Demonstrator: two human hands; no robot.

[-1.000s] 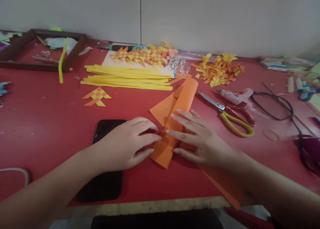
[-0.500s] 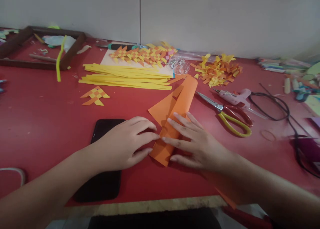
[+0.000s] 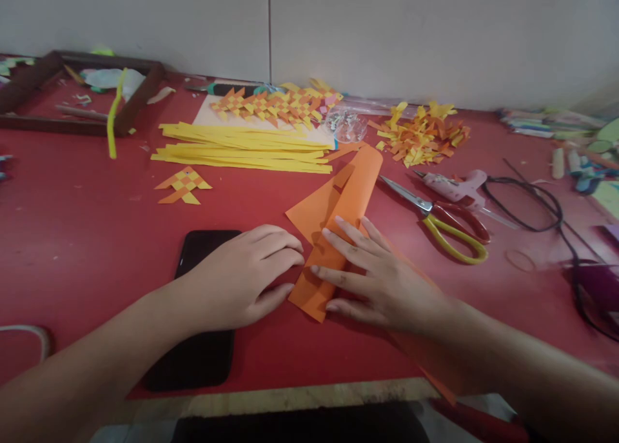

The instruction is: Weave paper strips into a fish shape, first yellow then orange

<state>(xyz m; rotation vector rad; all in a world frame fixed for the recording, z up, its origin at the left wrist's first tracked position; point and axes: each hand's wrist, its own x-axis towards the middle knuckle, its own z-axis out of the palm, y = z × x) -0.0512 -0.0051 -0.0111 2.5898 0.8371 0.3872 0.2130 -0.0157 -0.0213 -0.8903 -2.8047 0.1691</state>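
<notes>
I see a red tabletop (image 3: 72, 236) set against a pale wall. The right hand (image 3: 382, 282) lies palm-down with fingers spread flat, pressing the folded orange paper sheet (image 3: 338, 224) at centre. The left hand (image 3: 242, 275) rests beside the sheet's left edge, fingers loosely curled, tips at the paper, gripping nothing; its wrist overlaps a black phone (image 3: 198, 353). Yellow-handled scissors (image 3: 445, 224) lie right of the sheet, yellow paper strips (image 3: 242, 149) beyond it. Bare surface lies left of the phone; the table's front edge is near the forearms.

Folded orange paper (image 3: 351, 195), flat on table.
</notes>
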